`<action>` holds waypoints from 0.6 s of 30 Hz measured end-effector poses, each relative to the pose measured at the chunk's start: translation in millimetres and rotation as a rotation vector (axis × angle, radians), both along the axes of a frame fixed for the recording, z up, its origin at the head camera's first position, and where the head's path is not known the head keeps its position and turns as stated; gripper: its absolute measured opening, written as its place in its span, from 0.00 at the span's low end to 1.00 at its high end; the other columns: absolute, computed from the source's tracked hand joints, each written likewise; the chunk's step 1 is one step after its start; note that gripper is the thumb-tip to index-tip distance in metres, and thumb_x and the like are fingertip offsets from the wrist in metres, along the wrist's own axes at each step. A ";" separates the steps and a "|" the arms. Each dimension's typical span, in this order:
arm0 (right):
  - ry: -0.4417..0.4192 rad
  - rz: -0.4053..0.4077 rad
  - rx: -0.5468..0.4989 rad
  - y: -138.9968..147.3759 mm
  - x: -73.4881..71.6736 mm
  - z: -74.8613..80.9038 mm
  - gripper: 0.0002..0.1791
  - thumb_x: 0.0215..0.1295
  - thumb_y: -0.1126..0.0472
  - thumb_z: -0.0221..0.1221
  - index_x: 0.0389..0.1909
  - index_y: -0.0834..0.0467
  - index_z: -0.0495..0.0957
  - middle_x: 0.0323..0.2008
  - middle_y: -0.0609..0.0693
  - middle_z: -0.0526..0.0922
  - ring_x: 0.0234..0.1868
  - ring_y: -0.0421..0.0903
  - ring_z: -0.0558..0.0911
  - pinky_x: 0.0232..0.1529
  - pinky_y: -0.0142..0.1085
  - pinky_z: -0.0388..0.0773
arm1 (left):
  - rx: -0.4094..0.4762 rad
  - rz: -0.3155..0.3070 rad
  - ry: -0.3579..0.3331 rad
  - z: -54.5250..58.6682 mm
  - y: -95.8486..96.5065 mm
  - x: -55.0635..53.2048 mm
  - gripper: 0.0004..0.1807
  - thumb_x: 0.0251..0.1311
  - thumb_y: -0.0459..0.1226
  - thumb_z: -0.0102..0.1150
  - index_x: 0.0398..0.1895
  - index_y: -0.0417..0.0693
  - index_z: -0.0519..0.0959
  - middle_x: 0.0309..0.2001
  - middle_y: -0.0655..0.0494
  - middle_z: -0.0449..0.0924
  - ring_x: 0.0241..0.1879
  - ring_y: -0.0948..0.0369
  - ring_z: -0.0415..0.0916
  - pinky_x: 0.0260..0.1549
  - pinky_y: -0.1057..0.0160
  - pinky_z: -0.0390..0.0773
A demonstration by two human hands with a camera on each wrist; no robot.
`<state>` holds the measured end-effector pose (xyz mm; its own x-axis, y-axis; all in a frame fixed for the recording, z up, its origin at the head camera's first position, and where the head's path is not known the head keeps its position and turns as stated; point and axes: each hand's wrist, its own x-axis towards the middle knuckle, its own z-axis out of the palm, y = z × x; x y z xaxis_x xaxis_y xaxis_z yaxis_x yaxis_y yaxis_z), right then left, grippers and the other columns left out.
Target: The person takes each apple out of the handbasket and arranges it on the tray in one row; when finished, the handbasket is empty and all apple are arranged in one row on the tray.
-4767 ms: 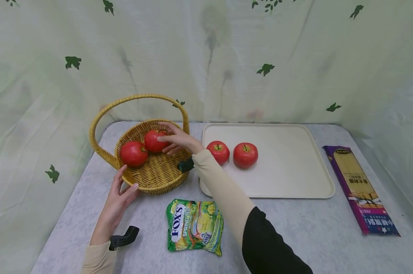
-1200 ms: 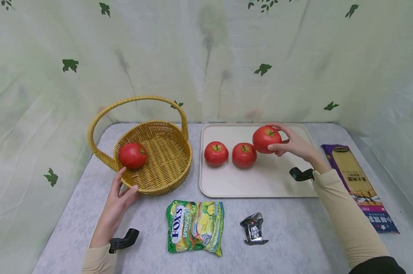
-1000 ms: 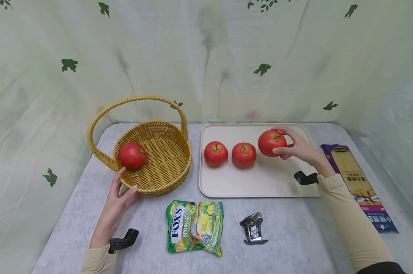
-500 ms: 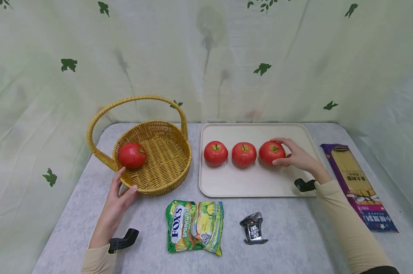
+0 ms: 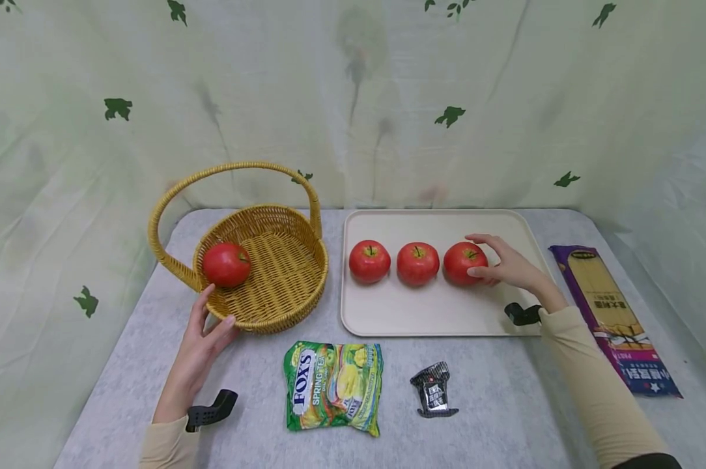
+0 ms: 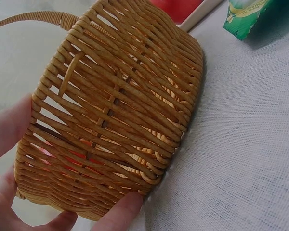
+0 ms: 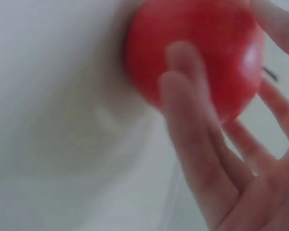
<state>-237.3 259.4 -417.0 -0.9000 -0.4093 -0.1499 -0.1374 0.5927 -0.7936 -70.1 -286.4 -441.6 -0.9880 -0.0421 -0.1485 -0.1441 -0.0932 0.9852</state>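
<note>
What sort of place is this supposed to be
Probably a staged tabletop set: a leaf-patterned curtain hangs behind the table, which bears a wicker basket and a tray of red apples.

This looks like a small staged recording area: a pale green, leaf-printed, creased curtain (image 5: 388, 98) surrounds the far, left and right sides of a mottled grey table (image 5: 505, 397), with black wrist-worn devices (image 5: 212, 409) in view.
</note>
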 end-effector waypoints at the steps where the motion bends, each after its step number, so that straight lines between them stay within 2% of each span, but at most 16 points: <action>1: -0.003 -0.007 -0.008 -0.1 0.0 2.0 0.41 0.60 0.53 0.66 0.71 0.55 0.56 0.66 0.64 0.56 0.33 0.57 0.80 0.30 0.42 0.82 | -0.002 -0.001 -0.001 0.3 0.0 0.0 0.41 0.70 0.34 0.49 0.76 0.63 0.37 0.74 0.48 0.23 0.69 0.39 0.40 0.48 0.72 0.74; 4: -0.001 -0.006 -0.064 -1.1 -0.3 7.0 0.40 0.63 0.55 0.64 0.71 0.54 0.56 0.67 0.63 0.58 0.29 0.55 0.81 0.30 0.42 0.81 | -0.002 -0.003 -0.002 0.9 0.0 -0.1 0.41 0.70 0.34 0.49 0.76 0.63 0.38 0.74 0.48 0.23 0.69 0.39 0.40 0.48 0.71 0.74; 10: 0.032 0.030 -0.182 -16.8 0.0 19.0 0.34 0.65 0.58 0.61 0.70 0.54 0.59 0.64 0.62 0.64 0.30 0.55 0.81 0.33 0.42 0.81 | -0.003 0.004 -0.002 0.5 0.1 0.3 0.41 0.70 0.35 0.51 0.76 0.62 0.38 0.74 0.47 0.23 0.69 0.38 0.40 0.48 0.71 0.74; 13: 0.047 0.062 -0.221 -32.6 0.2 24.0 0.33 0.66 0.60 0.60 0.69 0.56 0.60 0.62 0.62 0.66 0.31 0.56 0.81 0.35 0.41 0.81 | -0.006 0.007 -0.007 1.0 0.4 -0.2 0.41 0.70 0.35 0.51 0.76 0.62 0.38 0.74 0.48 0.23 0.69 0.39 0.40 0.48 0.71 0.74; 18: 0.011 0.137 -0.311 -70.7 -1.4 29.2 0.31 0.65 0.63 0.60 0.68 0.57 0.62 0.59 0.59 0.69 0.35 0.61 0.81 0.38 0.43 0.82 | -0.018 0.007 -0.013 1.5 0.4 -1.3 0.41 0.70 0.35 0.50 0.76 0.63 0.38 0.74 0.48 0.22 0.70 0.40 0.40 0.48 0.71 0.73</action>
